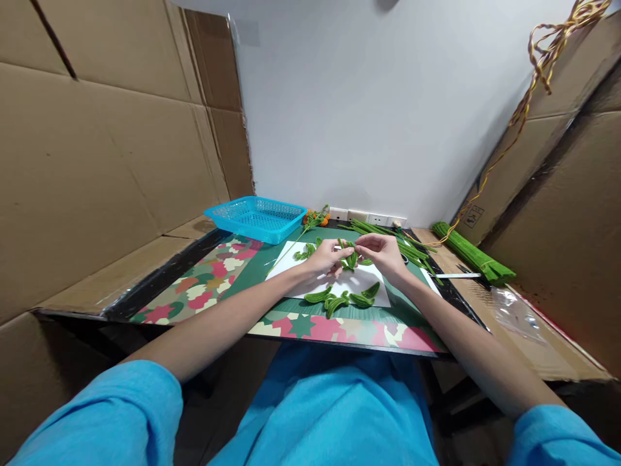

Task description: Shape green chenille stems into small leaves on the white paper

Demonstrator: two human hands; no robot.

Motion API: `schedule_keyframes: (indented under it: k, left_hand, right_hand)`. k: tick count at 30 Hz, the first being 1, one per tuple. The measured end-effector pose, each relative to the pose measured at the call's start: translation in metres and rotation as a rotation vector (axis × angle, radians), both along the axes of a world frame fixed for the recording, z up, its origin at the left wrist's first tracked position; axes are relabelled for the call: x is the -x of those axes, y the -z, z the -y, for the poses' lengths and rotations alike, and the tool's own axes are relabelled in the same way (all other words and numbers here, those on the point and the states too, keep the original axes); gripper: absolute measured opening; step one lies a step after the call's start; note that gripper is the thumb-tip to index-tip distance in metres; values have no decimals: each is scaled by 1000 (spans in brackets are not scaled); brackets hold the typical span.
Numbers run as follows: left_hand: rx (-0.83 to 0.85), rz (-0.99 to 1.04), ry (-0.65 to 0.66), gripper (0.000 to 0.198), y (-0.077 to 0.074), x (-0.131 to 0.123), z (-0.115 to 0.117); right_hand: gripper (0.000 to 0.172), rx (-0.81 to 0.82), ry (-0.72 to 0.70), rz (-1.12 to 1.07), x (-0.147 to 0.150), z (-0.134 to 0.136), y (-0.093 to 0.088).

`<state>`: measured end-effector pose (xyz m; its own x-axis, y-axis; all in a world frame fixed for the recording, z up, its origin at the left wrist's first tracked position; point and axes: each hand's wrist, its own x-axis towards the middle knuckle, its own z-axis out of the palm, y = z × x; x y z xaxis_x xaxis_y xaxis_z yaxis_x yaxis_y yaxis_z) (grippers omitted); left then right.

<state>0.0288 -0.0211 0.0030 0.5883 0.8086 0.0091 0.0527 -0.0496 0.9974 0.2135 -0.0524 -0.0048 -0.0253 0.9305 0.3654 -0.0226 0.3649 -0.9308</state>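
leaf pieces (362, 300) lie on paper (352, 285), basket (242, 226) behind left, bundle (475, 254) right.

Leaf-shaped pieces (317, 295), bright green; paper (356, 282), plain white; mat (259, 262), dark green, its border (310, 327) patterned with pink, cream, orange and green stars and blotches; basket (241, 226), turquoise; the person's shirt (330, 408), solid blue; flowers (322, 219), orange.

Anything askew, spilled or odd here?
Nothing looks spilled or damaged. Slightly untidy: the yellow twisted cord bunches in loops at upper right and trails down near the loose green stems, where it might snag.
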Motion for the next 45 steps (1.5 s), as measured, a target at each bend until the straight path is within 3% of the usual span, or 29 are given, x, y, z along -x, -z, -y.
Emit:
schedule_keyframes:
  k: [5, 12, 24, 30, 36, 45]
  left_hand:
    - [39, 9, -55, 46, -3, 0, -1]
    - [38, 36, -97, 29, -4, -1, -4]
    - [44, 40, -114, 42, -3, -1, -2]
    - [81, 55, -49, 48, -3, 1, 0]
    - [123, 51, 17, 45, 3, 3, -2]
    - [157, 86, 119, 40, -1, 4, 2]
  right_hand:
    - [34, 14, -38, 33, -1, 0, 1]
    - [38, 4, -89, 61, -4, -2, 4]
    - [45, 24, -54, 64, -4, -3, 5]
    - [46, -13, -53, 107, -9, -2, 1]
    - [42, -168, -76, 307, -8, 4, -4]
    - [53, -293, 41, 414, -13, 1, -2]
